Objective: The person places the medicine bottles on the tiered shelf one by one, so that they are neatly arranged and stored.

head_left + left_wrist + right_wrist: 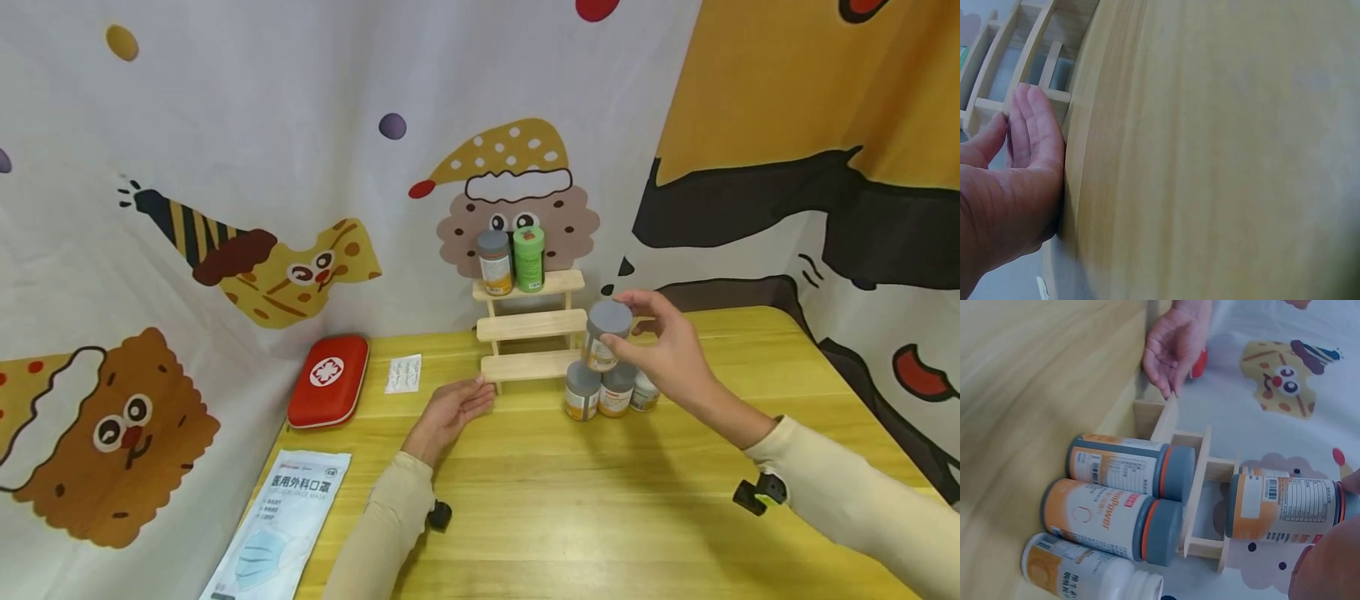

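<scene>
My right hand pinches a grey-lidded supplement bottle by its lid, held above other bottles at the right of a three-tier wooden rack. With fingers extended, my left hand touches the left end of the rack's lowest step; the left wrist view shows those fingers against the wood. A grey-lidded bottle and a green bottle stand upright on the top step. Below the held bottle, two grey-lidded bottles and a white bottle stand on the table.
A red first-aid case lies at the table's back left, beside a small white printed paper. A face mask packet lies at the front left. A patterned curtain hangs behind the yellow wooden table.
</scene>
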Motion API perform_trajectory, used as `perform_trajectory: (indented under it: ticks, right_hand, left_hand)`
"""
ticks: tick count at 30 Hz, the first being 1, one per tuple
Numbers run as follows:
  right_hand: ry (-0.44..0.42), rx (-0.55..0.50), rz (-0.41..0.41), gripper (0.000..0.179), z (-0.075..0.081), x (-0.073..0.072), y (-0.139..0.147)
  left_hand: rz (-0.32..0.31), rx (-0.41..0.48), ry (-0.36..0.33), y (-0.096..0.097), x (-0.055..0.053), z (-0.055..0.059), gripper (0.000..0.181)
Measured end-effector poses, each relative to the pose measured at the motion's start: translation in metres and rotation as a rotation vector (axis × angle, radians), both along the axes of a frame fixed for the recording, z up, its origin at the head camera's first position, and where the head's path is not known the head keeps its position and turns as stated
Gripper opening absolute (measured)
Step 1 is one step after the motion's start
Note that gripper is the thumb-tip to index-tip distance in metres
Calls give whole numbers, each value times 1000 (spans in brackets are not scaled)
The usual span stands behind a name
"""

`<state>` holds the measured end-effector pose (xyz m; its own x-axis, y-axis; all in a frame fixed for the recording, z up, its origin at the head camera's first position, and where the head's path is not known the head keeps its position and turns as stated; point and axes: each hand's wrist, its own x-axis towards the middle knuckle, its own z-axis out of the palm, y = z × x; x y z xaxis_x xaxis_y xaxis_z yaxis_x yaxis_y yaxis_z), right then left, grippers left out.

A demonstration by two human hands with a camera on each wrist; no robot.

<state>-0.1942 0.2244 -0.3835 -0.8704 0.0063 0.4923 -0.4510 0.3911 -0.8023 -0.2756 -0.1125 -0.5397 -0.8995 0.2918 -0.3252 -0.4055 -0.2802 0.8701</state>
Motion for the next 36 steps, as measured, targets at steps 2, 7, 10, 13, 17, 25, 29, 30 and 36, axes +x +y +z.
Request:
perform_trajectory:
  ticks: [2, 7, 10, 13, 17, 25, 29, 30, 36]
  right_hand:
    - [-21, -17, -7, 50, 3, -6, 1]
    - [-84, 0, -61, 52, 12, -17, -2]
    - [-105, 9, -84, 52, 16, -25, -5]
    - [-96, 5, -92, 52, 18, -35, -8]
    - [-101, -6, -124, 54, 21, -51, -12]
    - [-125, -60, -136, 55, 22, -80, -17]
    - [-121, -69, -134, 57, 22, -91, -19]
    - [-120, -74, -134, 56, 22, -93, -19]
    - [-101, -94, -155, 53, 22, -108, -26]
  left_hand:
    - [-3, 0, 4, 0, 0, 0, 46]
    - [-2, -2, 6, 1, 0, -2, 44]
    - [0, -9, 1, 0, -1, -2, 42]
    - [-1, -16, 1, 0, 0, -1, 42]
    - [-4, -17, 3, 0, 0, 0, 42]
    - [4, -13, 1, 0, 0, 0, 42]
    - [12, -12, -3, 1, 0, 1, 41]
    - [12, -12, -5, 1, 0, 1, 41]
    - [-5, -5, 2, -4, -1, 0, 44]
